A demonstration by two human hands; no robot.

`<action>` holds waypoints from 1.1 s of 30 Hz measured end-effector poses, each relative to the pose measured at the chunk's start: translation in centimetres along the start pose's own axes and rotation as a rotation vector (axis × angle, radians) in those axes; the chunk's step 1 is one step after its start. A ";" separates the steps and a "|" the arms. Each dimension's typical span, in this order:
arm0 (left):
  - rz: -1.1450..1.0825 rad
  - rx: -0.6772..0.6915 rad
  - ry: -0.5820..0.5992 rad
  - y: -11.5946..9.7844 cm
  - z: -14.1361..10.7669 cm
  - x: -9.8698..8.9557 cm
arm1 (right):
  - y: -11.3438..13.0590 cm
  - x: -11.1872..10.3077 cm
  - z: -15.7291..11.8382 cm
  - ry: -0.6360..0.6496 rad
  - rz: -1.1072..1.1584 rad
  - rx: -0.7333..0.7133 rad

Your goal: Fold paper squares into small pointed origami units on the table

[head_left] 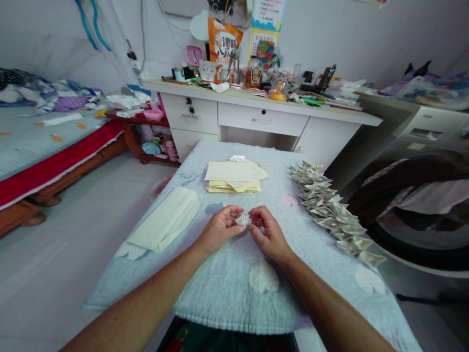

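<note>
Between my two hands, near the middle of the cloth-covered table (227,288), is a small folded paper piece (244,221) with printed marks. My left hand (224,226) pinches its left side between thumb and fingers. My right hand (266,229) has curled fingers closed at its right edge. Just beyond my hands lies a stack of cream and yellow paper sheets (234,173). Left of my hands are folded pale green sheets (164,220). A long row of folded paper pieces (331,210), pointed and greyish, runs along the table's right side.
A white desk (264,117) stands behind the table, crowded with jars, a pink clock (194,55) and an orange bag (223,46). To the left is a bed (54,132) with a wooden frame. A washing machine (417,132) with dark cloth at its door stands right.
</note>
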State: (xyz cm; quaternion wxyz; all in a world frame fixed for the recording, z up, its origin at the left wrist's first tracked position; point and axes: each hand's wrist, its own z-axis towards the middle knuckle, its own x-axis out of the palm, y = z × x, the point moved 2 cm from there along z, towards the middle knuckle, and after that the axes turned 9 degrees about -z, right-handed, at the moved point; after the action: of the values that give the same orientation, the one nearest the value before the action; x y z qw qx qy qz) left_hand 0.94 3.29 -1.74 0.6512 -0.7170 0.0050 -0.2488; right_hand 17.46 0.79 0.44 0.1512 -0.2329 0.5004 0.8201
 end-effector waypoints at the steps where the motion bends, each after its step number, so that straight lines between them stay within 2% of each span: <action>1: 0.005 -0.001 -0.005 -0.1 -0.1 0.1 | -0.2 0.0 0.0 -0.003 0.009 0.040; 4: 0.028 0.006 0.008 -0.4 -0.3 0.3 | -0.5 0.3 0.1 0.062 0.027 0.111; 7: 0.052 0.017 0.048 -0.4 -0.3 0.3 | -0.5 0.5 0.2 0.121 0.052 0.116; 14: 0.215 0.015 0.044 -0.5 -0.4 0.5 | -0.4 0.4 0.4 0.129 0.112 0.099; 21: 0.245 0.035 0.081 -0.3 -0.4 0.5 | -0.1 0.2 0.3 0.132 0.152 0.095; 27: 0.411 0.093 0.070 0.0 -0.5 0.4 | 0.5 0.2 0.2 0.108 0.079 0.091; 33: 0.478 0.102 0.084 -0.5 -0.7 0.8 | 0.5 0.1 0.2 0.109 0.017 0.051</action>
State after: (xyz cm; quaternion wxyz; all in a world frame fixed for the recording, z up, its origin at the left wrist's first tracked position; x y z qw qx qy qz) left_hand 1.23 2.50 -0.95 0.7261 -0.6506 0.1891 -0.1172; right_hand 17.07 0.76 0.87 0.1227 -0.2690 0.5304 0.7945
